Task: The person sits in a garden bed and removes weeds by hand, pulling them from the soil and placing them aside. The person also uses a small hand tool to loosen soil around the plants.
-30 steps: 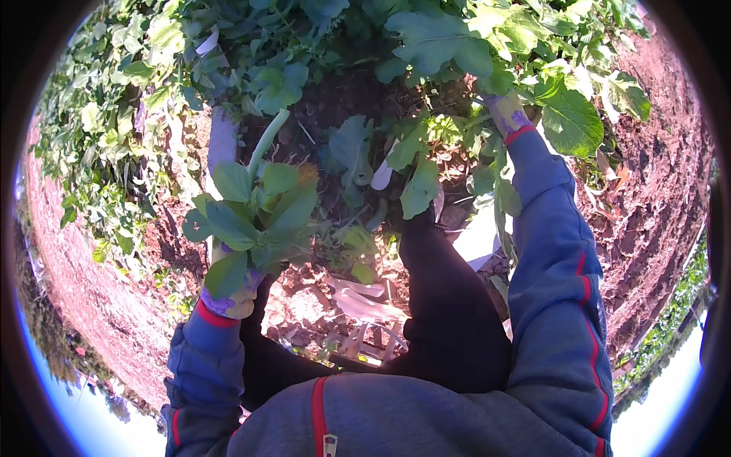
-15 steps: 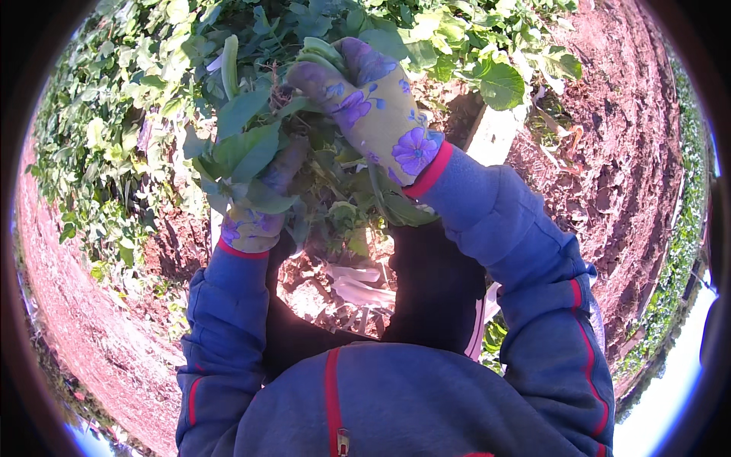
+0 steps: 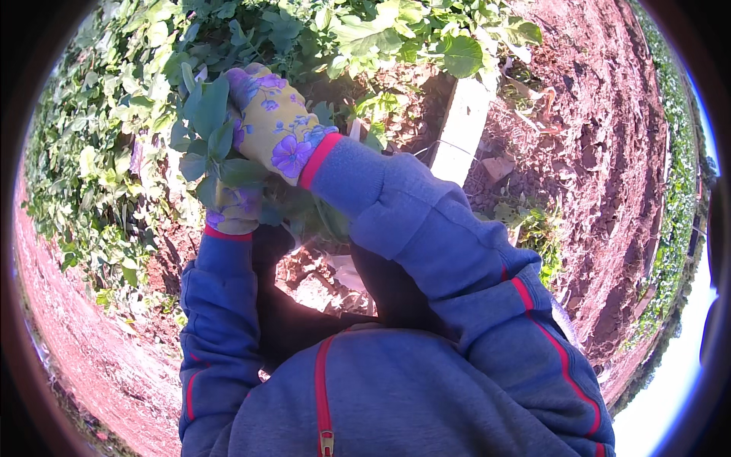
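Greens (image 3: 209, 114) are held in front of the body, at the upper left, with leaves standing up beside both hands. They are gripped by the left hand (image 3: 234, 207), though its fingers are mostly covered by leaves. The right hand (image 3: 266, 126) is placed just above it, touching the greens, with its back turned up; its fingertips are hidden, so whether anything is pinched cannot be told. Both hands are covered by yellow gloves (image 3: 285, 143) with purple flowers. Leafy plants (image 3: 99, 137) are seen at left, and a pale board (image 3: 461, 126) is laid on reddish soil (image 3: 586, 152) at right.
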{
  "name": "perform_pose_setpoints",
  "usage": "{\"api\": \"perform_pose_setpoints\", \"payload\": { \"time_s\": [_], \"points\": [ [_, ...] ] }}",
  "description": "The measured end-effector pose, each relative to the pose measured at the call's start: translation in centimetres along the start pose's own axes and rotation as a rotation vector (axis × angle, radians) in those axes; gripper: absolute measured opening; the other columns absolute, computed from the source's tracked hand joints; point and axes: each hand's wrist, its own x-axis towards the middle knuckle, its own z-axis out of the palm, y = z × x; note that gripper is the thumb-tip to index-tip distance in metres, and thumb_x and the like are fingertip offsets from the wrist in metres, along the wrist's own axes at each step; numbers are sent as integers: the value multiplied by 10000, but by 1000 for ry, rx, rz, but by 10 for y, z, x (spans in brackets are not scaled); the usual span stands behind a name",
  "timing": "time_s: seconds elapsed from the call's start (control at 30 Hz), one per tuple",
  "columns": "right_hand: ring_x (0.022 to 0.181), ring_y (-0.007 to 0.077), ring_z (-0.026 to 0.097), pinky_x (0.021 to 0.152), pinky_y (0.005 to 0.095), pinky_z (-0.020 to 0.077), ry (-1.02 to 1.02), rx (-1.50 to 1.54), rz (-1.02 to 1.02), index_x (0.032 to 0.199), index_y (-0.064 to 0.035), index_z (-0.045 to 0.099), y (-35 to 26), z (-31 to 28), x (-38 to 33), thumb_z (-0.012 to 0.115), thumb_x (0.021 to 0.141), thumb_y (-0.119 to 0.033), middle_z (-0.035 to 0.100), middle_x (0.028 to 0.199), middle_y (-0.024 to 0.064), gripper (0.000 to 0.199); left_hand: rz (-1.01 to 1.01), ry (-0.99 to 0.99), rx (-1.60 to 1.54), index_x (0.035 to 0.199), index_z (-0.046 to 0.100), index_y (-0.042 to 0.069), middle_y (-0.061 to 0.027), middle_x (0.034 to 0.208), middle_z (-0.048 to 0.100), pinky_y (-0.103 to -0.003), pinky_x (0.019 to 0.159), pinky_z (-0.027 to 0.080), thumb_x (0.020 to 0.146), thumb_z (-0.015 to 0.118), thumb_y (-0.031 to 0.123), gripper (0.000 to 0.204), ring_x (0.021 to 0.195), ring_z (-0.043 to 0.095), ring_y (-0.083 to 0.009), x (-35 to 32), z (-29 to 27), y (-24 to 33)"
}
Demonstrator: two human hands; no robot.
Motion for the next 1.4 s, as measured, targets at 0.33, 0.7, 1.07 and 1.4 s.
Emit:
{"api": "perform_pose_setpoints", "payload": {
  "time_s": [0.33, 0.7, 1.07, 1.4],
  "points": [
    [1258, 376, 481, 1046, 388, 392, -308, 184, 199, 1468, 10, 226, 24, -46, -17, 790, 686, -490, 478, 1346, 270, 1087, -427, -386, -298, 1371, 409, 66, -131, 1365, 477, -415, 963, 481, 983, 470, 328, 472, 1159, 547, -277, -9, -40, -16],
    [1065, 292, 616, 890, 372, 497, 157, -78, 131, 1412, -99, 374, 93, -116, -88, 725, 806, -152, 629, 1127, 157, 703, 16, -251, 1075, 1475, 300, 69, -107, 1396, 452, -341, 1019, 430, 780, 747, 83, 826, 1236, 493, -233, 27, 100, -61],
    [1166, 308, 534, 1020, 469, 387, -209, -1252, 1013, 1463, -172, 319, 224, -332, -365, 758, 724, -204, 577, 1234, 120, 861, -175, -75, 1316, 1442, 351, 14, -161, 1474, 374, -353, 1143, 220, 796, 728, 97, 752, 1376, 340, -253, 24, 108, -57],
    [1119, 367, 556, 958, 449, 446, -272, -1147, 896, 1215, -64, 572, 201, -277, -319, 659, 820, -231, 574, 1200, 199, 437, 46, 243, 1306, 1377, 463, 34, -118, 1357, 516, -312, 987, 420, 854, 688, 102, 574, 1157, 531, -194, 1, 65, 7]
  ]
}}
